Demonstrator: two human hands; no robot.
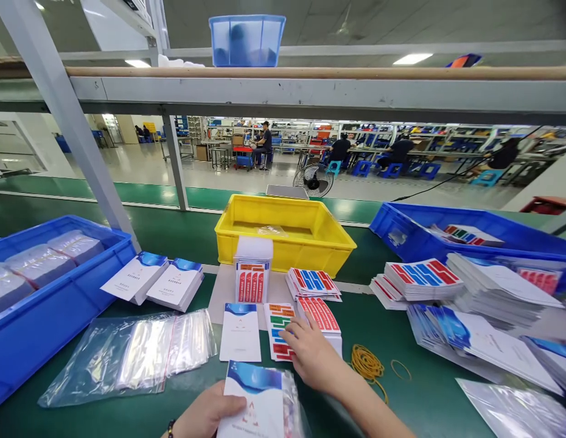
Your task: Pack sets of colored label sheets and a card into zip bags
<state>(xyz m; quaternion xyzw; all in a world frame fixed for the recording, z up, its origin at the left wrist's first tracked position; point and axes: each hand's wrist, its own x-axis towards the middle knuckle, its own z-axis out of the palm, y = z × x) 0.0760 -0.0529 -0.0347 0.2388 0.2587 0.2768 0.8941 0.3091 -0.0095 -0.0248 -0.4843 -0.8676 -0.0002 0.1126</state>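
My left hand (209, 411) is closed on a white and blue booklet (258, 401) that sits partly inside a clear plastic bag (293, 406) at the near edge of the green table. My right hand (310, 353) reaches forward with its fingers flat on a sticker sheet with green, blue and red labels (277, 328). Beside that sheet lies a stack of red label sheets (322, 315). Another white and blue booklet (240, 331) lies flat just left of the sticker sheet.
A yellow bin (283, 234) stands behind the stacks. Blue bins sit at far left (50, 304) and far right (470, 234). Clear bags (128, 353), booklet piles (155, 280), red-blue sticker stacks (422, 277), paper piles (493, 292) and yellow rubber bands (367, 364) cover the table. Workers sit far behind.
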